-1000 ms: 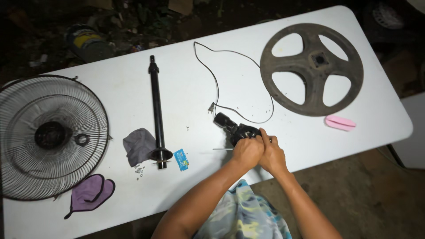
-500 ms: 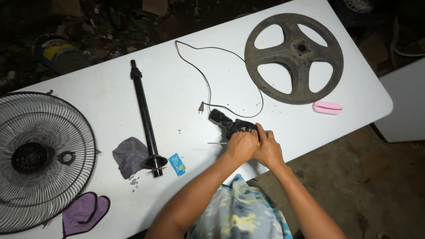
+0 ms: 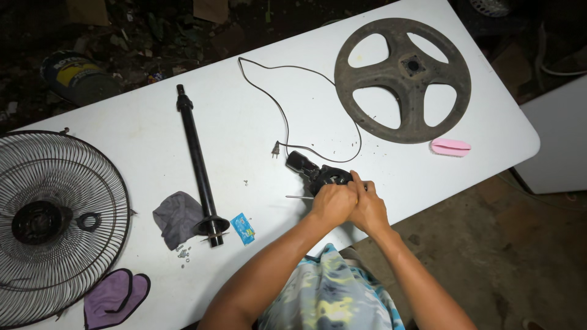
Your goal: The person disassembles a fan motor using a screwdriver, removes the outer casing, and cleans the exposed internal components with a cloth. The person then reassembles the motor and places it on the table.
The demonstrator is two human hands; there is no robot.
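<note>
Head view: both hands, left (image 3: pixel 333 203) and right (image 3: pixel 369 209), clamp the black fan neck (image 3: pixel 318 174); rigid, seemingly light, best gripped around its body.

- A makeshift repair spot, likely a yard or shed: a white folding plastic tabletop (image 3: pixel 428 177) stands over bare dirt ground (image 3: pixel 489 244).
- Dismantled fan parts lie spread out: a black wire fan grille (image 3: pixel 55 220), a black stand pole (image 3: pixel 197 160), a round dusty grey base (image 3: pixel 403 79).
- Litter and a paint can (image 3: pixel 76 76) lie behind.
</note>
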